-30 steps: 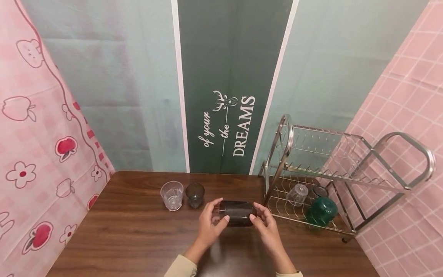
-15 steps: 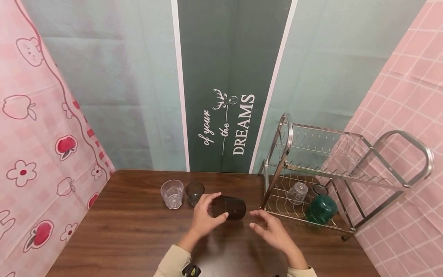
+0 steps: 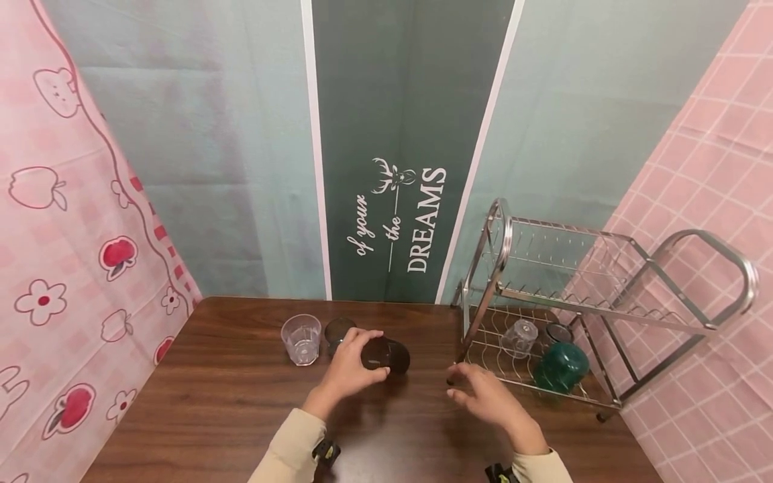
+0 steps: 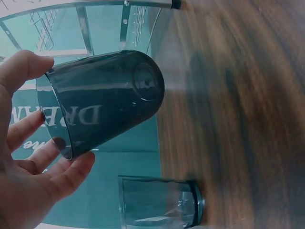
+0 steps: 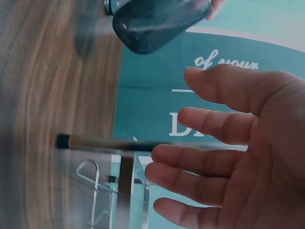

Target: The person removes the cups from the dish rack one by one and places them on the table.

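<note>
A dark tinted tumbler (image 3: pixel 392 355) is held tilted above the table by my left hand (image 3: pixel 345 371). In the left wrist view the thumb and fingers of the left hand (image 4: pixel 38 167) grip the tumbler (image 4: pixel 105 95) around its rim, its base pointing away from the palm. My right hand (image 3: pixel 492 404) is apart from it, in front of the rack's near left corner. The right wrist view shows that hand (image 5: pixel 228 152) with fingers extended and nothing held. Behind the left hand stands a smoky glass (image 3: pixel 339 330), partly hidden; left of it is a clear glass (image 3: pixel 300 340).
A two-tier metal dish rack (image 3: pixel 604 312) stands on the right of the wooden table (image 3: pixel 241 409). On its lower tier sit a clear glass (image 3: pixel 521 337), a dark glass (image 3: pixel 558 333) and a green cup (image 3: pixel 561 367). A printed cloth (image 3: pixel 404 100) hangs behind.
The right hand has let go of the tumbler and moved right. The left hand has carried the tumbler leftward, close to the standing glasses, turning its base to the right and toward me.
</note>
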`<state>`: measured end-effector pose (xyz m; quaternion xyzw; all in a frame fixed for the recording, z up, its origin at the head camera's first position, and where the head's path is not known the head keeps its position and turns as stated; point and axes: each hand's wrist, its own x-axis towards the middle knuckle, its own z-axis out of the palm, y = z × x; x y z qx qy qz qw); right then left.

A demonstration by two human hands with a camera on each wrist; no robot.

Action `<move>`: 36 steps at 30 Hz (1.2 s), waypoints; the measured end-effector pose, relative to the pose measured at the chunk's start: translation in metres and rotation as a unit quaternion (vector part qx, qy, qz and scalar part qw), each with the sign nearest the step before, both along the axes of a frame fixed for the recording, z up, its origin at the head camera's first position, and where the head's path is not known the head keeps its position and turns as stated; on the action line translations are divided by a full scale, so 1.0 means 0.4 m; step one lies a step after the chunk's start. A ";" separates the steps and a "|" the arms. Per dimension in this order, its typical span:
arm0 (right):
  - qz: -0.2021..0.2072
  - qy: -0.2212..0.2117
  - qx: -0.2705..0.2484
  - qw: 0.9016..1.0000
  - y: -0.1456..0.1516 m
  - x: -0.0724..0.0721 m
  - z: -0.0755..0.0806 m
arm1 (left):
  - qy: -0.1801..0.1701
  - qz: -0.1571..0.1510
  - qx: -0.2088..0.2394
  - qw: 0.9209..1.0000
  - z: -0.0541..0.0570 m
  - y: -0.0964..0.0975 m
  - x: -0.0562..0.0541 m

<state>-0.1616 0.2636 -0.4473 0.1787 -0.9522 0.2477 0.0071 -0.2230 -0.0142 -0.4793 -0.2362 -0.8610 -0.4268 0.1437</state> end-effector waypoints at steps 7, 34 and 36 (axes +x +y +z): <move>-0.033 0.002 0.037 0.999 0.033 -0.018 0.020 | -0.003 -0.012 -0.040 0.999 0.014 -0.008 -0.032; -0.093 0.049 0.074 0.992 0.189 -0.116 0.055 | -0.030 0.011 -0.122 0.992 0.000 0.015 -0.091; -0.099 0.061 0.075 0.990 0.202 -0.127 0.051 | -0.029 0.012 -0.132 0.991 -0.003 0.013 -0.094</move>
